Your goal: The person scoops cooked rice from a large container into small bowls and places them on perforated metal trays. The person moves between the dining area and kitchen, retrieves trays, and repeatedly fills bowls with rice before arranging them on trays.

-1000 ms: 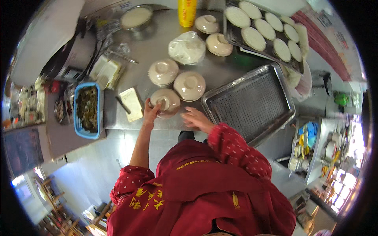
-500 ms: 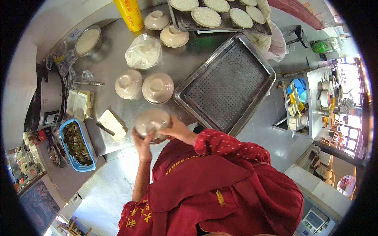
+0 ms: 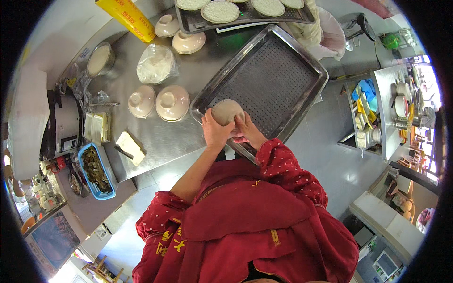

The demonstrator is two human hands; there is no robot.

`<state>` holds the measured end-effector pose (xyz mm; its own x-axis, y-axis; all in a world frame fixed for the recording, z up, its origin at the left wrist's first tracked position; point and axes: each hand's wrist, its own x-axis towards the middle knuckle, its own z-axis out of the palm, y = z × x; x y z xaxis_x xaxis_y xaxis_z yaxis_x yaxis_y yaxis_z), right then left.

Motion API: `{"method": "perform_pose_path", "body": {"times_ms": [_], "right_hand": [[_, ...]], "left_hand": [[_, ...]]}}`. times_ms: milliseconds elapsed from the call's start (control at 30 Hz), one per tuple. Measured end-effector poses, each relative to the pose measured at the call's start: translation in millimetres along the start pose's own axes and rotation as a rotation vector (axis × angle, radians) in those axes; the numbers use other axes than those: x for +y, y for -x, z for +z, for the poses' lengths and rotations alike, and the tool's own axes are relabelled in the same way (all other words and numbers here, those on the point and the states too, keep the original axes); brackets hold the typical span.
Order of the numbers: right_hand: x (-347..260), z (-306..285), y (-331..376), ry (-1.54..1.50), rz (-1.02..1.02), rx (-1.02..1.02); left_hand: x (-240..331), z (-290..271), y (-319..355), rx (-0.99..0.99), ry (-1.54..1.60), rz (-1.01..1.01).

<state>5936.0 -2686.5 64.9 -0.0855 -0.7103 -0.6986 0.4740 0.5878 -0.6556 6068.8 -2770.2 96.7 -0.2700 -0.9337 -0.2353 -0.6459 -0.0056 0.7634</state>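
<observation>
Both my hands hold a pale beige bowl (image 3: 226, 111) over the near left corner of a perforated metal tray (image 3: 278, 75). My left hand (image 3: 218, 132) wraps its left side, and my right hand (image 3: 250, 132) grips its right side. Some of my fingers are hidden beneath it. To the left, two groups of upturned bowls stand on the steel table: a nearer pair (image 3: 172, 104), and a farther pair (image 3: 188, 42) by the back wall. Between them lies a clear plastic bag (image 3: 156, 65) with something white inside.
A second tray (image 3: 245, 19) at the far side carries several round white discs. A yellow roll (image 3: 127, 19) leans at the back left. A cream board with a dark-handled tool (image 3: 130, 148), a blue basket of dark leaves (image 3: 96, 172) and a cooker (image 3: 63, 125) sit left.
My hands have carried the bowl to the right, from over the table's front edge to above the tray's near corner. My view has shifted slightly.
</observation>
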Motion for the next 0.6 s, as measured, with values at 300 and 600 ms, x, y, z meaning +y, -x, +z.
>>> {"method": "perform_pose_path", "body": {"times_ms": [300,600], "right_hand": [[14,-20,-8,0.093,-0.001,0.154],[-11,-19,0,-0.151,-0.001,-0.047]], "left_hand": [[-46,-17,-14,-0.346,0.219,0.162],[-30,-28,-16,-0.396,0.116,0.196]]}}
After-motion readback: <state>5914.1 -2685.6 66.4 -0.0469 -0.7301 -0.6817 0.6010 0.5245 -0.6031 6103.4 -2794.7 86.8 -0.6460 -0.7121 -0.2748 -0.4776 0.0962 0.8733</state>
